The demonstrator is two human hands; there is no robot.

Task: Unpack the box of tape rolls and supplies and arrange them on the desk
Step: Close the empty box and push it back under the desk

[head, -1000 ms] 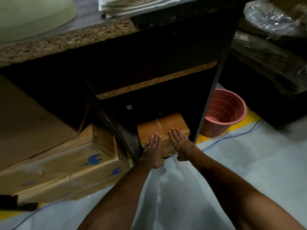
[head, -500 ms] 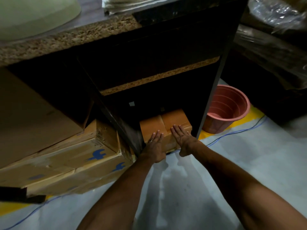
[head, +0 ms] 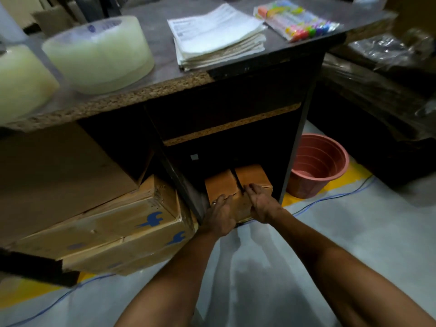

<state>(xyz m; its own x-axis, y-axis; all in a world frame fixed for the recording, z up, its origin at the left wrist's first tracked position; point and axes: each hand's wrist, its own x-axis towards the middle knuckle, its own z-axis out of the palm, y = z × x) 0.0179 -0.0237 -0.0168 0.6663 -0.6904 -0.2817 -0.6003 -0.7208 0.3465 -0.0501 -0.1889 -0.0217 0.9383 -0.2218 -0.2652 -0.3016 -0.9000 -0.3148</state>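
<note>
My left hand (head: 218, 214) and right hand (head: 260, 204) both reach into low cubby under bench (head: 151, 90). Fingers curl over front top edge of small brown cardboard box (head: 250, 179) on cubby floor; grip bent onto flaps, nothing lifted. Stacked brown cartons with blue logo (head: 113, 223) left of cubby. Pink plastic bucket (head: 318, 165) right. On bench top: two clear tape rolls (head: 99, 53), folded papers (head: 219, 34), marker pack (head: 297, 18).

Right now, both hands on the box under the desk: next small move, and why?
Probably slide the box out onto the floor. It sits in the desk's low bay, both flaps closed, with the left hand and right hand resting on its near top edge. The shelf overhead would likely cramp opening it there.
</note>
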